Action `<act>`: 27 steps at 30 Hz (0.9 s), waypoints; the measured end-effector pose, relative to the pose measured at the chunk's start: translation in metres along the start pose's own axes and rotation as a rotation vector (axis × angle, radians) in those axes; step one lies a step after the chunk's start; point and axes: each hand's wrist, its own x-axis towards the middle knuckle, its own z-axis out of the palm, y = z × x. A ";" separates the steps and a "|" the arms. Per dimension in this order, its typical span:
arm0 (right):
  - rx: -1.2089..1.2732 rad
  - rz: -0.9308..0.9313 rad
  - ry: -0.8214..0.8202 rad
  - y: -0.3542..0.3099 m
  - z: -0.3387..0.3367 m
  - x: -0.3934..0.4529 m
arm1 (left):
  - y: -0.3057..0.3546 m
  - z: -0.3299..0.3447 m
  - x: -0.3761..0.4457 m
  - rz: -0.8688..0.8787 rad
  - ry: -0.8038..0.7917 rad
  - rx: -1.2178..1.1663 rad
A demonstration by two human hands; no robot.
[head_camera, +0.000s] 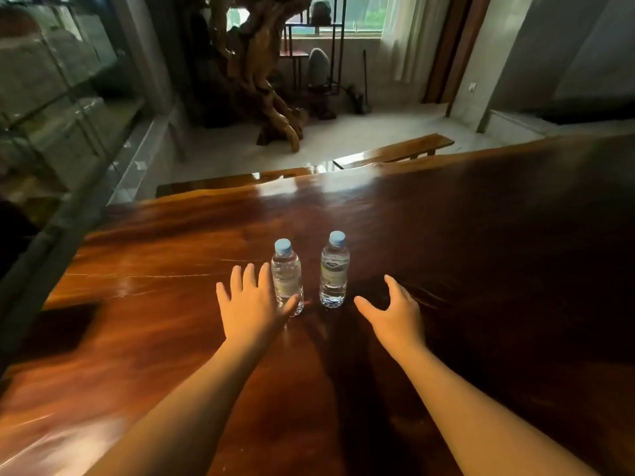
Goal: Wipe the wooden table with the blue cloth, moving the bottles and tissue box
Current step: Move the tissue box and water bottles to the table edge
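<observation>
Two clear water bottles with pale blue caps stand upright side by side on the glossy wooden table [481, 235]. My left hand [252, 302] is open with fingers spread, just left of the left bottle [287, 276], its thumb crossing in front of the bottle's base. My right hand [395, 312] is open and cupped, a short gap to the right of the right bottle [334, 269], touching nothing. No blue cloth or tissue box is in view.
A long wooden bench [395, 152] runs along the table's far edge. Beyond it stand a large carved root sculpture [261, 73] and a dark shelf on the pale floor. A glass cabinet [62, 80] lines the left side.
</observation>
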 end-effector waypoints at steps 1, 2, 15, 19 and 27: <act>0.003 -0.007 -0.016 0.000 0.007 0.012 | 0.003 0.007 0.009 -0.004 -0.004 0.001; 0.012 -0.010 -0.038 0.000 0.015 0.024 | 0.005 0.013 0.018 -0.018 -0.017 -0.008; 0.369 0.039 -0.111 -0.011 0.110 0.111 | 0.024 0.071 0.058 -0.279 -0.043 -0.843; 0.340 0.034 -0.057 -0.015 0.120 0.108 | 0.015 0.063 0.046 -0.302 -0.030 -0.882; 0.321 -0.059 -0.211 -0.072 0.169 0.062 | -0.076 0.010 -0.014 -0.523 0.153 -0.919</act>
